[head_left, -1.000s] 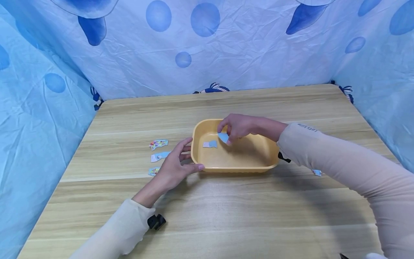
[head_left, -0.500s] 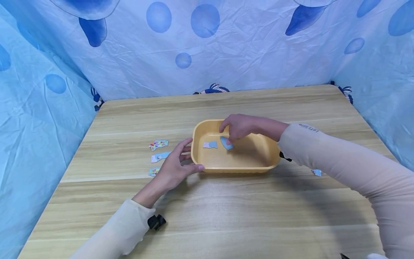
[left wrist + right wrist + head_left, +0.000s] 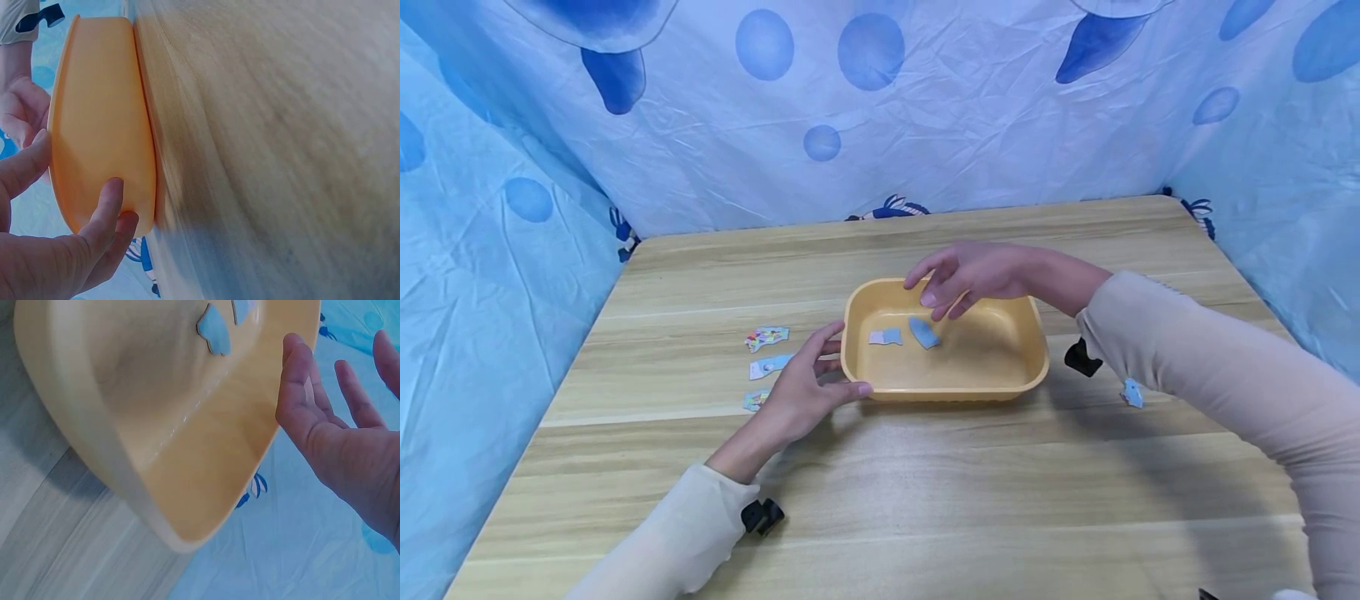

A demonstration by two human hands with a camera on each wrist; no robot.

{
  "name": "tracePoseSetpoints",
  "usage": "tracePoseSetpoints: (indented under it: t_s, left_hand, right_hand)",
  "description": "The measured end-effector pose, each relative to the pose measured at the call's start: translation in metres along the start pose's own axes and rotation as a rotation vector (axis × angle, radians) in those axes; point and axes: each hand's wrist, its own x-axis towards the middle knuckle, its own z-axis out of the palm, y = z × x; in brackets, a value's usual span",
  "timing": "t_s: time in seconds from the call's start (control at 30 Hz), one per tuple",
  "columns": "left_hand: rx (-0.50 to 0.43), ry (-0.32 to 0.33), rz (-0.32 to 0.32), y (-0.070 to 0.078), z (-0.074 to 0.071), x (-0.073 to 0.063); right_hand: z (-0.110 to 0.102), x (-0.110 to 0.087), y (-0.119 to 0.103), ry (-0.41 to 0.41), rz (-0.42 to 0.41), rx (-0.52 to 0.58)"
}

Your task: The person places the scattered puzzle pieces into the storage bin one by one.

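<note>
A yellow plastic tray [image 3: 955, 392] sits on the table, with two puzzle pieces lying in it: a pink-and-blue puzzle piece [image 3: 886, 336] and a light blue puzzle piece [image 3: 923, 332]. My left hand [image 3: 801, 392] holds the tray's left end, thumb at the front rim corner and fingers curved against the outer side wall. In the left wrist view, those fingertips [image 3: 112, 187] touch the wall. Over the tray's back rim hovers my right hand [image 3: 966, 275], its fingers loosely spread and holding nothing; the right wrist view shows it apart from both pieces.
Left of the tray, a column of puzzle pieces lies on the wooden table [image 3: 925, 483]: a colourful one [image 3: 767, 337], a blue-and-white one [image 3: 769, 367] and one [image 3: 756, 400] partly hidden by the left hand. Another blue piece [image 3: 1132, 392] lies to the right. A blue curtain [image 3: 715, 167] surrounds the table.
My right hand lowered the light blue piece onto the tray floor, let go, and has lifted up and rightward with fingers spreading. The left hand stays on the tray.
</note>
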Motion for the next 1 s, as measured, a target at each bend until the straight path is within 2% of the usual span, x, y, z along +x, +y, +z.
tracePoseSetpoints:
  t_s: [0.17, 0.43, 1.0]
  left_hand:
    - [-0.002, 0.001, -0.006, 0.0, 0.0, 0.0]
    - [-0.001, 0.005, -0.001, 0.0, 0.001, 0.0]
    - [-0.004, -0.007, 0.009, -0.001, -0.001, 0.001]
  right_hand:
    - [-0.007, -0.009, 0.002, 0.01, 0.012, 0.017]
    - [-0.019, -0.024, 0.007, 0.071, 0.035, 0.023]
    - [-0.037, -0.052, 0.011, 0.168, 0.051, -0.034]
